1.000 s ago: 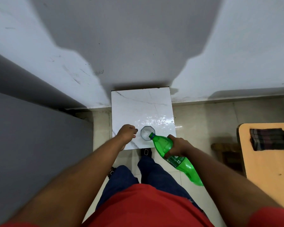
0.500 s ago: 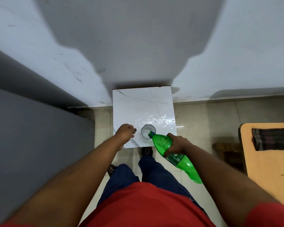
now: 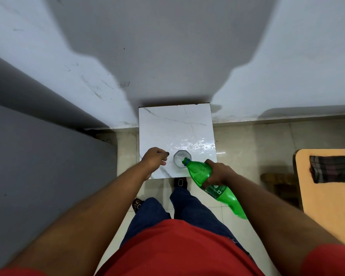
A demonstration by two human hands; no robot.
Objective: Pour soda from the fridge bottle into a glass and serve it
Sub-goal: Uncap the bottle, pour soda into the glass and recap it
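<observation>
A clear faceted glass (image 3: 180, 159) stands near the front edge of a small white marble table (image 3: 173, 126), with whitish foam inside. My right hand (image 3: 217, 173) grips a green soda bottle (image 3: 211, 185) around its upper body. The bottle is tilted, its uncapped mouth resting over the glass's right rim and its base pointing back toward me. My left hand (image 3: 154, 159) rests on the table just left of the glass, apart from it, fingers curled. A small dark spot shows at its fingertips; I cannot tell what it is.
A grey appliance wall (image 3: 38, 166) fills the left side. A wooden table (image 3: 327, 206) with a folded dark checked cloth (image 3: 332, 171) stands at the right, a low wooden stool (image 3: 279, 182) beside it. The white wall is just behind the marble table.
The bottle's mouth stays over the glass and both hands hold their places. The view has shifted only slightly.
</observation>
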